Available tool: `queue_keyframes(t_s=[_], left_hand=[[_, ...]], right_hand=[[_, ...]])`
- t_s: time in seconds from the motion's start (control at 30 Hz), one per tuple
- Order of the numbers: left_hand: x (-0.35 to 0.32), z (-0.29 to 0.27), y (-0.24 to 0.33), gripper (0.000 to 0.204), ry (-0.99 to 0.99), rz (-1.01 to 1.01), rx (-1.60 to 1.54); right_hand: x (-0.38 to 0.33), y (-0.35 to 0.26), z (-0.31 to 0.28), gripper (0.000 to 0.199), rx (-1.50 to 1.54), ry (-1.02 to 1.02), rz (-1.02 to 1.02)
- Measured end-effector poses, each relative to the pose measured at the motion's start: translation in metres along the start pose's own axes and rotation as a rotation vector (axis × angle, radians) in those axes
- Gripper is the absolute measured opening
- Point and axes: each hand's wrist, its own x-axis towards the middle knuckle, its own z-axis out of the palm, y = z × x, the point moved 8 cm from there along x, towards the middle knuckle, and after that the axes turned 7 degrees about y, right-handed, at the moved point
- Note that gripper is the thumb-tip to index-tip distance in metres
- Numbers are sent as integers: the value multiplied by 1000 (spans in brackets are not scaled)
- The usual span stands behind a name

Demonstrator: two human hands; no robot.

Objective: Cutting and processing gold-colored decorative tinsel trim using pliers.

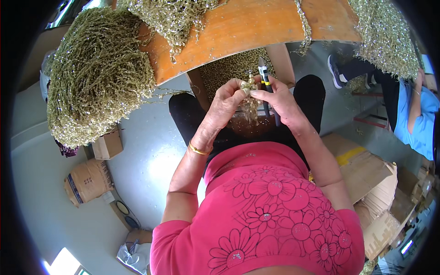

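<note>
Above my lap both hands meet at a small gold beaded ornament (250, 85) with thin glittery strands hanging below it. The fingers of my left hand (228, 101) pinch it from the left. My right hand (285, 101) has its thumb against the ornament, with a pair of pliers (263, 72) held among its fingers. The jaws of the pliers point away from me, and their dark handles with yellow bands pass down behind the fingers. Just beyond my hands, an open cardboard box (198, 87) holds many small gold beads (224, 68).
An orange-brown table (256, 23) curves across the far side. Big bundles of gold tinsel strands (98, 78) hang over it at left, middle and right (387, 39). Cardboard boxes (362, 169) stand at my right. Another person in a blue top (419, 121) sits at far right. A brown sack (89, 182) lies at left.
</note>
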Motion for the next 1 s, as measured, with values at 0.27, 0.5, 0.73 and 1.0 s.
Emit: queue_keyframes(t_s=[0.27, 0.5, 0.73, 1.0], left_hand=[[5, -5, -7, 12, 47, 75, 198], [14, -15, 1, 14, 182, 213, 337], [4, 5, 42, 14, 291, 717, 904], [29, 4, 8, 10, 18, 52, 24]], right_hand=[[13, -10, -16, 20, -668, 162, -392], [5, -22, -12, 21, -544, 317, -565], [-3, -50, -7, 23, -824, 453, -860], [9, -45, -18, 16, -484, 439, -725]])
